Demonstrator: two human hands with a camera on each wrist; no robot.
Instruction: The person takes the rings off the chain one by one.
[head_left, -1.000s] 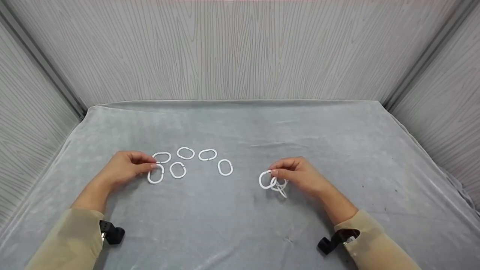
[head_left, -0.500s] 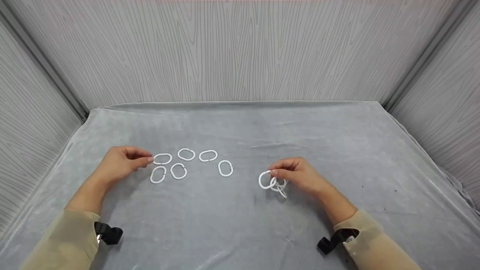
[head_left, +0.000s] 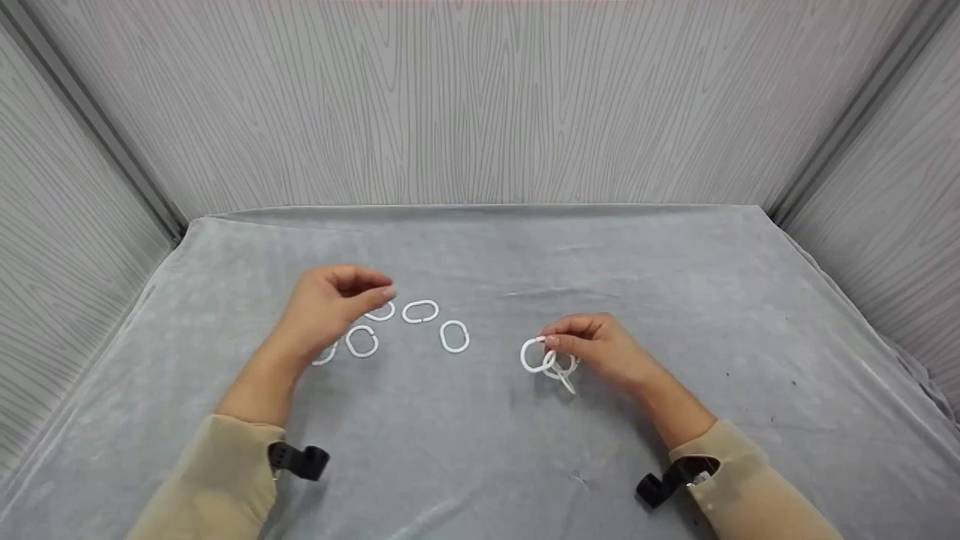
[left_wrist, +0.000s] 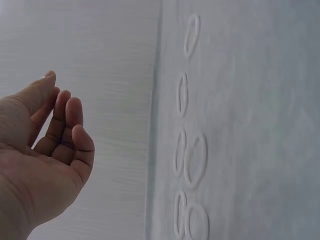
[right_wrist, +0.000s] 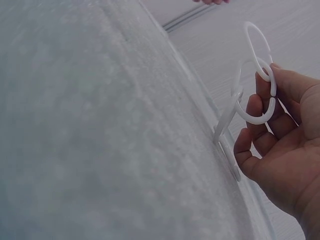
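My left hand (head_left: 330, 307) is raised over the left group of loose white C-shaped plastic rings, its fingers loosely bent with the thumb near the index fingertip. Nothing shows between them in the left wrist view. Below it lie a ring (head_left: 348, 342) and another partly covered ring (head_left: 393, 312); one more is hidden behind the hand in the head view. Over to the right, my right hand (head_left: 604, 349) pinches a white ring (head_left: 523, 356) between thumb and fingertips. Several rings hang linked from it, a curved link (right_wrist: 255, 120) among them, and the lowest reach down close to the cloth.
Two loose rings, one lying sideways (head_left: 421, 302) and one upright (head_left: 442, 337), rest between the hands. A grey cloth (head_left: 480, 450) covers the table. Grey wood-patterned panels (head_left: 480, 105) enclose the back and sides. Black wrist cameras (head_left: 300, 460) sit at both cuffs.
My left hand let go of the lower-left ring, drew back a little, then lifted and moved right above the loose rings. The right hand with its linked rings stays almost still.
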